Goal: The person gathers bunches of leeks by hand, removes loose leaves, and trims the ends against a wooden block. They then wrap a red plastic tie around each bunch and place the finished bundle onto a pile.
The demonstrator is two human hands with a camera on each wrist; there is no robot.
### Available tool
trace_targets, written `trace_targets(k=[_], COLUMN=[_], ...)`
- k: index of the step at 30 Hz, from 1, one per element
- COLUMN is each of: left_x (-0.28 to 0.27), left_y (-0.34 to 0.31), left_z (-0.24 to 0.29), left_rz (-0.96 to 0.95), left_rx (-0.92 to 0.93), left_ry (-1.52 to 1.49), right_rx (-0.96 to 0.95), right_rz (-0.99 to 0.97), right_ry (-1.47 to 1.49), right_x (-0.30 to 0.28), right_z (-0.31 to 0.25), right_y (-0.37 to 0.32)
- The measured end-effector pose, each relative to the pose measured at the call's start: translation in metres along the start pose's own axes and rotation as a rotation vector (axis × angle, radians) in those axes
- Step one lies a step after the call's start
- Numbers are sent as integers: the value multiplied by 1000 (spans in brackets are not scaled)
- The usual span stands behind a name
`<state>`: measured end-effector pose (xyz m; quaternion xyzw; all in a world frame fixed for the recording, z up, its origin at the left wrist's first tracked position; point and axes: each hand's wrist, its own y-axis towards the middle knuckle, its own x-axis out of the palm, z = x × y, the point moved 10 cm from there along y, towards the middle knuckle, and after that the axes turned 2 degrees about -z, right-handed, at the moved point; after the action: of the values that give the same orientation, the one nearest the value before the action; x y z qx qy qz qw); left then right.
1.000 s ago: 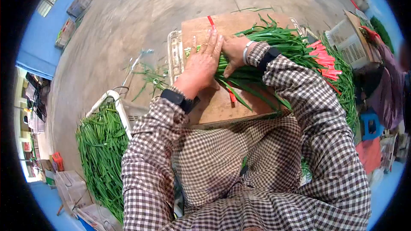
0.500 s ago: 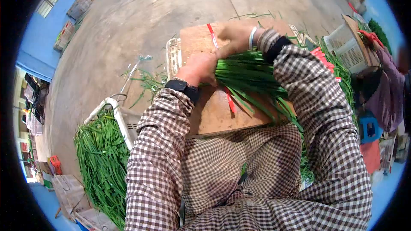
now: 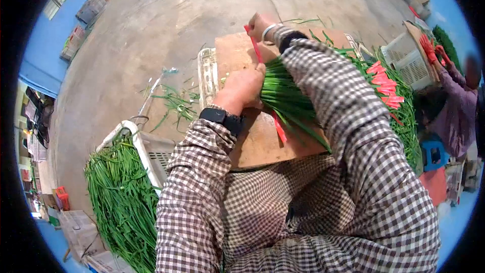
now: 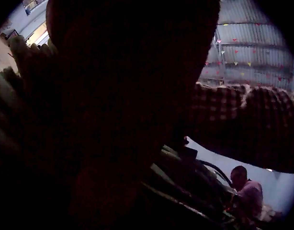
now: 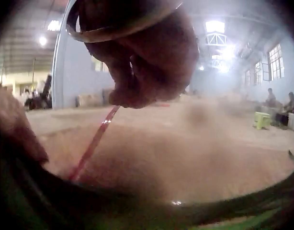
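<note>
A bunch of garlic chives lies across a wooden board, its leaves fanning to the right. My left hand grips the bunch near its stem end. Above it, at the board's far edge, my right hand pinches one end of a red strip. The strip runs taut from that hand down to the bunch, and its other end pokes out below. In the right wrist view the right hand has its fingertips closed on the red strip. The left wrist view is mostly dark.
A white crate heaped with chives stands at left. More chives and a pile of red strips lie right of the board. Loose leaves litter the floor. Another person in red gloves works at far right.
My right hand has left the bunch and moved up to the board's far edge, drawing the red strip taut. My left hand has gone from lying flat on the bunch to gripping it.
</note>
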<state>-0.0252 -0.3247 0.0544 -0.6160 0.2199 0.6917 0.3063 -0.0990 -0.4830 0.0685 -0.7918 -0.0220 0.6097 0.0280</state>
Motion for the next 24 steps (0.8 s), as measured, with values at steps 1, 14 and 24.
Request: trace_targets(k=[1,14,24], left_x=[0,3,-12], left_y=[-1,-2,-6], left_z=[-3,-20,-3], left_rz=[-1,47,42], left_rx=[-20,-58,28], left_ry=[-29,-48,-142], right_rx=[-98,-555,-574], right_rz=[7,237,246], right_ry=[149,116,-241], right_x=[-22,-32,49], right_z=[-12,-51,-32], right_y=[-26,-198,-291])
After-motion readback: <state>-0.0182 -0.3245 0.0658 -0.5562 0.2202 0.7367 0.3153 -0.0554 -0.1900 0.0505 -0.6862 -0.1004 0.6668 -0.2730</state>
